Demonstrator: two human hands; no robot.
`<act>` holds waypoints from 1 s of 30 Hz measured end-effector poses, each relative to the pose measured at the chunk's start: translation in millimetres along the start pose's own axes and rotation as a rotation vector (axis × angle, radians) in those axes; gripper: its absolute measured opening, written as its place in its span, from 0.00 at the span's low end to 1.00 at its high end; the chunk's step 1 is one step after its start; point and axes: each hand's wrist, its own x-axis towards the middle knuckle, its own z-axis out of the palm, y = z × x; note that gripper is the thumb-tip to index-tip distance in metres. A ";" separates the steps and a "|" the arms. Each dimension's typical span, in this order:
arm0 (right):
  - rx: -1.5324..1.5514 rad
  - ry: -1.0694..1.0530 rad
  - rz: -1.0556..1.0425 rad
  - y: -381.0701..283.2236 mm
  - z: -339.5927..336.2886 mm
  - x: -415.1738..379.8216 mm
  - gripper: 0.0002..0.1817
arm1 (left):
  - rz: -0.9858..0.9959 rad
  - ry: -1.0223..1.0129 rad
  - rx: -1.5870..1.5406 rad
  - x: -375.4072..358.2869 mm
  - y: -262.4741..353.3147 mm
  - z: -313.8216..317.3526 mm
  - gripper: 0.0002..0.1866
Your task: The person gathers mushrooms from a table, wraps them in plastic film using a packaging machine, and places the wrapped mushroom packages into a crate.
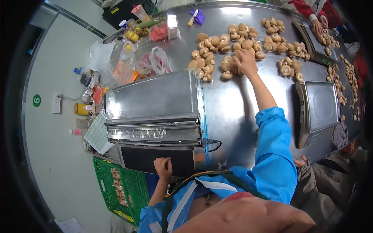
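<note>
My left hand [163, 169] is loosely curled over the black pad [158, 157] at the front of the wrapping machine [155, 99], with nothing visible in it. My right hand [245, 62] reaches forward onto the steel table, its bent fingers round the edge of a cluster of brown mushrooms [227, 66]; the fingertips are partly hidden among the caps. More mushroom groups lie left of it [202, 58], behind it [243, 33] and to the right [290, 68]. Clear film [151, 133] lies across the machine's rollers.
A scale [320, 105] stands at the right, another [312, 42] behind it. A co-worker's hands [319, 28] touch mushrooms at the far right. Fruit [134, 37], plastic bags [155, 62] and bottles crowd the left. A green crate [107, 182] holds packed mushrooms at lower left.
</note>
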 end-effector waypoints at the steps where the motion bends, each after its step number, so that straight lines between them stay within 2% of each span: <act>1: -0.079 -0.134 -0.072 -3.0 6.9 1.2 0.18 | 0.011 0.009 0.003 -0.2 -0.8 0.8 0.07; 2: -0.158 -0.265 -0.145 -5.6 12.1 1.0 0.17 | 0.010 0.005 0.002 0.1 -0.2 1.2 0.07; 3: -0.233 -0.284 -0.222 -8.1 15.8 -3.7 0.16 | 0.014 0.007 -0.001 0.2 0.2 0.5 0.07; 7: -0.265 -0.229 -0.215 -15.8 17.9 -19.9 0.15 | -0.006 0.028 0.000 -2.9 -3.5 1.0 0.07; 12: -0.262 -0.271 -0.147 -42.0 -13.8 -59.8 0.13 | 0.023 0.030 -0.031 -3.8 -6.4 1.2 0.07; 18: -0.301 -0.265 -0.052 -119.6 -70.2 -166.4 0.11 | 0.016 0.008 -0.054 -4.6 -5.7 -2.8 0.06; 19: -0.256 -0.338 -0.037 -127.1 -75.9 -181.7 0.11 | 0.027 0.010 -0.048 -3.9 -4.1 -3.8 0.06; 20: -0.231 -0.257 -0.094 -133.7 -75.9 -194.2 0.12 | 0.032 -0.013 -0.059 -2.5 -1.5 -4.5 0.06; 23: -0.256 -0.270 -0.024 -151.2 -89.1 -200.7 0.16 | 0.160 0.045 -0.228 -1.2 21.8 -5.2 0.06; 24: -0.268 -0.264 -0.014 -149.6 -102.1 -196.2 0.16 | 0.290 -0.038 -0.266 1.2 36.2 -5.5 0.07; 25: -0.226 -0.168 0.102 -144.5 -119.3 -192.8 0.17 | 0.370 -0.081 -0.413 0.7 52.3 3.3 0.07; 26: -0.181 -0.074 0.214 -137.0 -137.4 -192.5 0.18 | 0.427 -0.206 -0.469 0.1 67.6 12.4 0.08; 27: -0.095 0.017 0.326 -120.8 -161.3 -195.7 0.19 | 0.413 -0.360 -0.572 3.6 91.8 18.5 0.08; 28: -0.007 0.112 0.437 -100.3 -188.8 -203.0 0.20 | 0.271 -0.540 -0.696 1.5 113.4 27.2 0.08; 29: -0.084 0.117 0.519 -83.5 -213.6 -213.0 0.20 | 0.212 -0.700 -0.787 -4.4 124.8 48.3 0.16; 30: -0.163 0.126 0.601 -65.6 -237.9 -223.2 0.20 | 0.168 -0.765 -0.847 -6.9 141.2 67.0 0.22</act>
